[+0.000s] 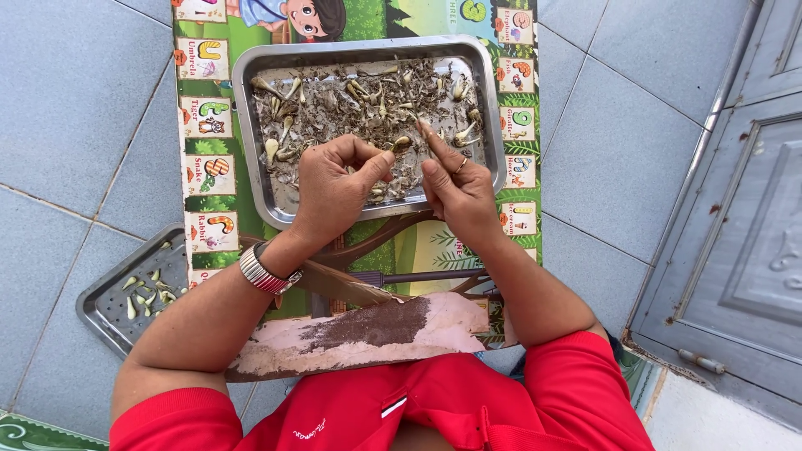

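Observation:
A rectangular metal tray (493, 108) lies on a colourful picture mat (209, 108). It holds several garlic cloves mixed with dry papery skins (359, 96). My left hand (334, 188) hovers over the tray's near half and pinches a small garlic clove (402, 143) at its fingertips. My right hand (455, 179), with a ring on one finger, is right beside it, its index finger and thumb touching the same clove. A metal watch band (263, 271) sits on my left wrist.
A smaller perforated metal tray (104, 305) with several peeled cloves rests on the tiled floor at lower left. A worn wooden board (359, 334) lies across my lap. A grey metal door (735, 217) stands at the right.

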